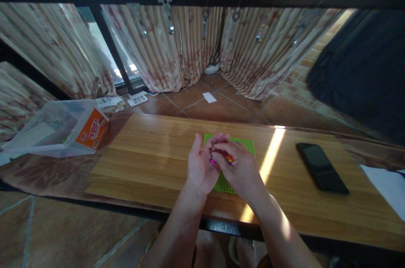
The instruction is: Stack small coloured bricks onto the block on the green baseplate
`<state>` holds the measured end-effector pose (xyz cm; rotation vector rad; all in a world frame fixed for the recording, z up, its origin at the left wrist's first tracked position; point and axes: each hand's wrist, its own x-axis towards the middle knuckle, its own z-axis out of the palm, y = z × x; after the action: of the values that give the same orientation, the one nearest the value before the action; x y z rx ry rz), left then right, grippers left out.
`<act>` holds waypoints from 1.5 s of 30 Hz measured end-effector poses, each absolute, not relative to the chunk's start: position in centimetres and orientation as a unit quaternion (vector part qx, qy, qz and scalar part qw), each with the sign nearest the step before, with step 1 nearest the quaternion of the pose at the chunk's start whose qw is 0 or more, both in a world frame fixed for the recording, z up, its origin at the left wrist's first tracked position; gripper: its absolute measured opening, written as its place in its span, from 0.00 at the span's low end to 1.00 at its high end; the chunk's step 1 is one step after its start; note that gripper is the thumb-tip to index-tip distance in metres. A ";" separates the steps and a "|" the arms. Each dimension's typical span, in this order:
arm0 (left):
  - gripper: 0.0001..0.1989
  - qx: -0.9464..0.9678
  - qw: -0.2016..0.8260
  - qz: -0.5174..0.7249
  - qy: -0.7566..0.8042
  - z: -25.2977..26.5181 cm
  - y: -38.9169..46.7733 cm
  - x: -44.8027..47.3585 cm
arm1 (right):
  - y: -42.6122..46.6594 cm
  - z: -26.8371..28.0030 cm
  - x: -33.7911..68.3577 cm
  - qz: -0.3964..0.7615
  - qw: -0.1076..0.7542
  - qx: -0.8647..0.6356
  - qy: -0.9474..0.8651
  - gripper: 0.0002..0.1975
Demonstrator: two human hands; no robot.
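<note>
My left hand (pixel 201 167) is turned palm up and cupped, its fingers curled inward above the green studded baseplate (pixel 225 185). A small magenta building brick (pixel 212 161) shows at its palm, right by the thumb tip of my right hand (pixel 242 167). That right hand reaches over from the side with thumb and fingers pinched together at the brick. Whether other pieces lie in the left palm is hidden by the fingers. Small red and yellow bricks (pixel 230 159) show in a gap beside the right thumb; I cannot tell what they rest on.
The baseplate lies on a wooden tabletop (pixel 152 154). A black phone (pixel 322 169) is to the right, with white paper (pixel 384 188) past it. At the left stands a clear plastic bin (pixel 60 149) with an orange label. A dark cloth shape (pixel 360 65) fills the upper right.
</note>
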<state>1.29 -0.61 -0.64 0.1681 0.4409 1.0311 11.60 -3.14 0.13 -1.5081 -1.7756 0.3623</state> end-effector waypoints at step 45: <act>0.09 0.192 0.856 0.399 0.265 -0.9 -1.0 1.3 | -3.2 0.9 14.1 0.205 0.464 -0.581 -0.636 0.07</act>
<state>1.25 -1.00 -0.93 0.4037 0.5569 0.8390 14.12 -3.17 0.88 -1.4288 -1.5638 0.5046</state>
